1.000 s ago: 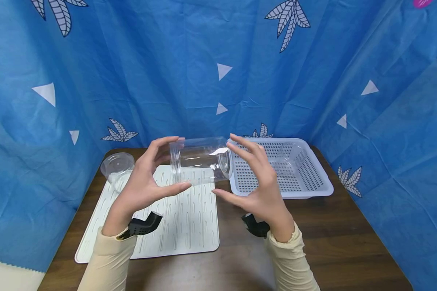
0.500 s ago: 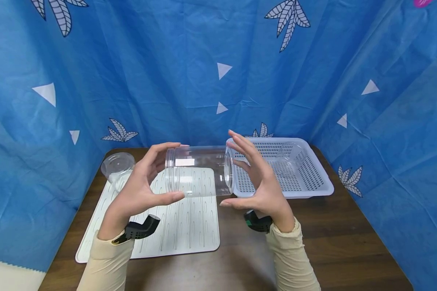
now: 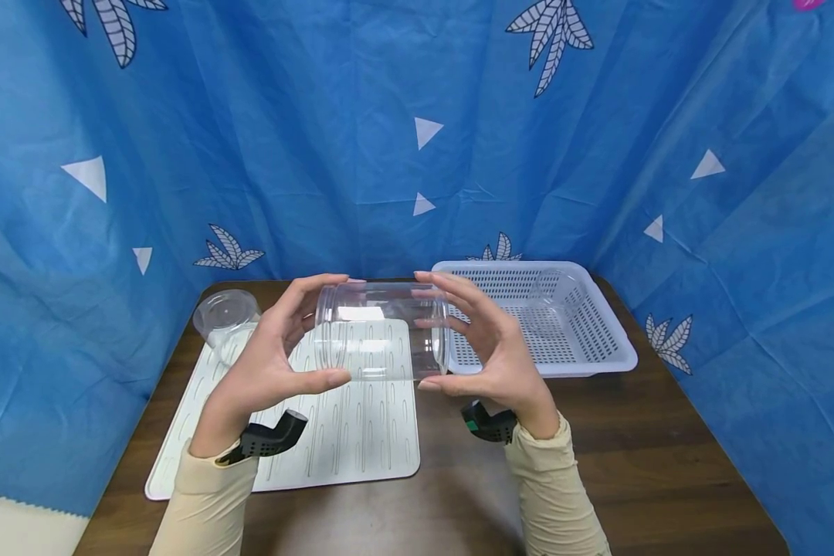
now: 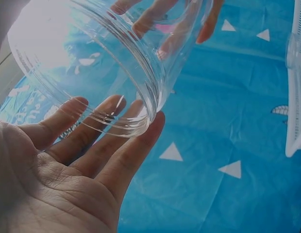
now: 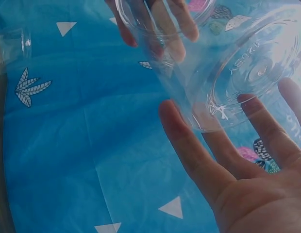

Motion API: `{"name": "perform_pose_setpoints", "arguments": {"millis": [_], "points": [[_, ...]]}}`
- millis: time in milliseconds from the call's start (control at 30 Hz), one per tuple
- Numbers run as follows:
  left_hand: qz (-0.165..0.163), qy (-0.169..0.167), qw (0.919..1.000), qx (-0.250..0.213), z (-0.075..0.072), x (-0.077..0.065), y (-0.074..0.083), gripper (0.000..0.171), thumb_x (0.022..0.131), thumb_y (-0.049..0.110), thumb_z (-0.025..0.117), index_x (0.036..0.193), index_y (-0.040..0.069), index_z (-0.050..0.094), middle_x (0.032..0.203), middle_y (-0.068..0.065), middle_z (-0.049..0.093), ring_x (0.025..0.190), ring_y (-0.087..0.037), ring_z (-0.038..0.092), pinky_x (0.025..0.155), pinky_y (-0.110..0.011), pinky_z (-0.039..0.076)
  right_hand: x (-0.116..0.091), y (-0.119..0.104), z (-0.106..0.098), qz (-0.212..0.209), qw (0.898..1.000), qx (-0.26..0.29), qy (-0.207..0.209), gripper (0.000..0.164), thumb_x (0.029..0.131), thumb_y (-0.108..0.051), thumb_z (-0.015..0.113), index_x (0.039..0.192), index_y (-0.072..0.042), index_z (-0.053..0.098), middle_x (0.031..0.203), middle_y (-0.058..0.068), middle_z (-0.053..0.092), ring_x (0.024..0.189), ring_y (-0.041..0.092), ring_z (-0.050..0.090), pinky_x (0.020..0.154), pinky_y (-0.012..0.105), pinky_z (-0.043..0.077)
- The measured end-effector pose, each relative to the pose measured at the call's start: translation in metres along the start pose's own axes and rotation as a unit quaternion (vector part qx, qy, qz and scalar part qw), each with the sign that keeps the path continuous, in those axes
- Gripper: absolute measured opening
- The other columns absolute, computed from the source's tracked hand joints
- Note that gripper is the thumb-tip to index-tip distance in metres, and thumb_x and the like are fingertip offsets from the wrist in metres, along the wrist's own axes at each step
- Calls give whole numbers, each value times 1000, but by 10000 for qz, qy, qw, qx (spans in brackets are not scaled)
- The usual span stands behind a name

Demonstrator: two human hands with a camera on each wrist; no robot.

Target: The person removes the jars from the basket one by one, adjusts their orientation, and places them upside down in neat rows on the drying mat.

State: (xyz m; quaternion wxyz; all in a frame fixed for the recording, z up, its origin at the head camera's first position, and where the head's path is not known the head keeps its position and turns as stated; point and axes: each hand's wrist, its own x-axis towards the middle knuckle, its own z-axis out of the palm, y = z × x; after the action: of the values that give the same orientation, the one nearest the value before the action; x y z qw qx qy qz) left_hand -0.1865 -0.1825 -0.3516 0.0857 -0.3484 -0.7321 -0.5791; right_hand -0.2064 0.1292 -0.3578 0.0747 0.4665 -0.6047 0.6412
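Note:
A clear plastic jar [image 3: 382,332] lies on its side in the air between both hands. My left hand [image 3: 271,363] holds its ridged mouth end, thumb on the near side and fingers on the far side. The right hand [image 3: 503,355] grips the base end in the same way. In the left wrist view, fingertips press the threaded rim of the jar [image 4: 111,80]. Raised lettering marks the round base of the jar [image 5: 247,68] in the right wrist view, where fingers spread around its edge.
A white ridged mat [image 3: 361,440] covers the left of the brown wooden table [image 3: 639,440]. Another clear container [image 3: 224,313] stands at its back left corner, partly behind the left hand. A white slotted basket [image 3: 617,351] at the back right holds a clear container [image 3: 559,297]. Blue curtain [image 3: 361,154] surrounds the table.
The jar has levelled out and dropped slightly, shifting a little left at first. My right fingers have closed in from around the base onto the jar's side. The left hand keeps its hold.

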Motion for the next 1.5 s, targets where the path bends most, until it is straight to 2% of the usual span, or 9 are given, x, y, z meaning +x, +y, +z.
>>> {"name": "perform_pose_setpoints", "arguments": {"millis": [167,400,600,800,1000,1167,1333,1500], "points": [[-28,13,10000,-27,0,-1,-1,103,75,-9,91,164,15,45,165,-4,51,149,-30,49,121,-33,43,1,-1,1,83,9999,-44,42,107,74,3,101,164,3,43,168,21,45,149,46,48,110,61,53],[-120,132,9998,66,-3,-5,-4,105,78,-8,91,168,17,42,168,-5,48,154,-28,44,119,-30,43,6,-2,3,36,9999,-138,59,111,65,19,96,163,1,46,167,20,47,147,45,50,108,61,54],[-173,242,9994,198,-8,-11,-9,104,79,-7,92,167,12,42,169,-5,45,156,-27,40,120,-27,41,8,0,4,46,9995,-318,26,110,64,21,95,161,1,48,166,17,48,146,44,51,109,59,54],[-167,395,9991,-37,-12,-20,-10,97,80,-16,86,165,8,46,168,-13,45,151,-29,46,118,-29,45,8,2,6,26,9993,-366,-5,108,65,18,96,161,2,48,166,16,49,145,45,53,107,58,55],[-211,445,9985,-241,-16,-25,-14,92,81,-21,80,163,7,48,165,-14,46,149,-29,47,117,-31,47,9,5,7,28,9991,-430,-29,108,66,16,97,161,2,48,166,15,49,144,44,53,107,61,55],[-88,546,9982,-251,-19,-33,-23,76,93,-20,70,162,1,46,163,-16,47,145,-27,52,114,-30,50,11,9,7,100,9978,-650,-34,109,67,14,99,163,-3,49,167,11,49,145,40,54,106,67,53],[-158,780,9965,241,-21,-42,-28,57,106,-12,59,160,2,49,157,-12,53,140,-22,57,111,-27,51,15,13,6,177,9961,-868,-8,109,68,11,101,163,-9,52,166,7,51,144,38,55,108,55,56],[-255,966,9901,988,-20,-50,-32,56,107,-8,61,160,7,51,152,-8,57,139,-20,58,111,-24,50,23,17,7,207,9929,-1171,-78,106,69,6,102,162,-13,54,165,3,52,143,33,56,107,50,56]]}}
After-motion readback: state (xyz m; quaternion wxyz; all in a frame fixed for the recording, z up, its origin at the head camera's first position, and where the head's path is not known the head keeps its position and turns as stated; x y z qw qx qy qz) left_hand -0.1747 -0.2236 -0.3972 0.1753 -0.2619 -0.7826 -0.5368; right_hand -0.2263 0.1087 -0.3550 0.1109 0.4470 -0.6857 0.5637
